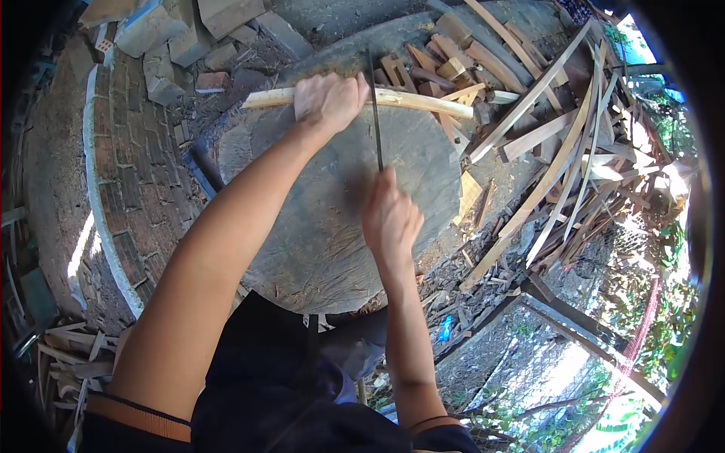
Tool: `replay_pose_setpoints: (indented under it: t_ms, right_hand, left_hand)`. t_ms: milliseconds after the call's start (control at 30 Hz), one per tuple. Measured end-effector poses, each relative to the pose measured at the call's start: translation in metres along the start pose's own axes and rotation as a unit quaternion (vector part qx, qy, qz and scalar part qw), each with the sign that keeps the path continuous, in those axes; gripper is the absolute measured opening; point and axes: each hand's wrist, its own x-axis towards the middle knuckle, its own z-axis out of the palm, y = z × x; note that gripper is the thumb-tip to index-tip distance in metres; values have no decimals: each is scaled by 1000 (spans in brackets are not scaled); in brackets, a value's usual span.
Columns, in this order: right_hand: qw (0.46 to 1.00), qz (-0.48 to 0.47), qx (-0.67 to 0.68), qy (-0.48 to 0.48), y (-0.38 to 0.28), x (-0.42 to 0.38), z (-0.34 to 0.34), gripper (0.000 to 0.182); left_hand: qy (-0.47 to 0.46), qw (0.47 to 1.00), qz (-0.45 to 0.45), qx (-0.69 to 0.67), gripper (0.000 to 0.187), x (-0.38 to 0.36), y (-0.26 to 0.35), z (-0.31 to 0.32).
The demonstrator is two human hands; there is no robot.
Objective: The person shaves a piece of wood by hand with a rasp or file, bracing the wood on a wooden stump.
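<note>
My left hand [331, 100] grips a pale, slightly curved wooden stick [423, 102] lying across the far part of a broad round wooden block [317, 241]. Just right of those fingers, a handsaw [378, 136] crosses the stick, its long thin dark blade seen nearly edge-on and pointing away from me. My right hand [391, 215] is closed around the near end of the saw, over the block's right half; the handle is hidden in the fist. Some motion blur shows around this hand.
Offcuts and wooden strips [559, 136] are heaped to the right of the block. Wood blocks [219, 23] are piled at the upper left, beside a brick surface [143, 174] with a pale edge. A mesh panel [521, 362] stands at the lower right. More scraps [72, 362] lie at lower left.
</note>
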Motion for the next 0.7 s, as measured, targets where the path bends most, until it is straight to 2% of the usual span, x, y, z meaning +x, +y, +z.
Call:
replay_pose_setpoints:
  t_ms: [33,67,167,233,267,367,433,567,633,700]
  right_hand:
    - [999,21,0,-47,1,-9,-3,10]
    - [999,17,0,-52,1,-7,-2,10]
    - [1000,-9,11,-3,-3,28,9,11]
    - [995,-43,23,83,-11,60,23,13]
    - [995,-40,26,83,-10,58,24,13]
    - [997,-44,20,66,-6,41,11,13]
    - [999,20,11,-47,-3,11,-4,12]
    - [998,25,-7,-55,-3,13,5,11]
    - [998,-35,6,53,-10,50,18,13]
    - [997,-37,7,65,-13,63,22,14]
  left_hand:
    - [-4,1000,-2,-3,56,-1,-2,0]
    - [-6,1000,-8,-1,56,-2,-3,0]
    - [-7,1000,-6,6,56,-1,0,0]
    - [28,1000,5,1,56,-2,-2,2]
    - [26,1000,8,3,56,-2,-4,2]
    - [27,999,25,5,57,0,-2,1]
    - [-35,999,-4,-18,55,-1,-1,-4]
    - [-46,999,-4,-24,55,-1,-1,-7]
    - [-30,999,0,-30,55,-1,-2,-6]
    - [-17,999,5,-33,56,-3,-3,-3]
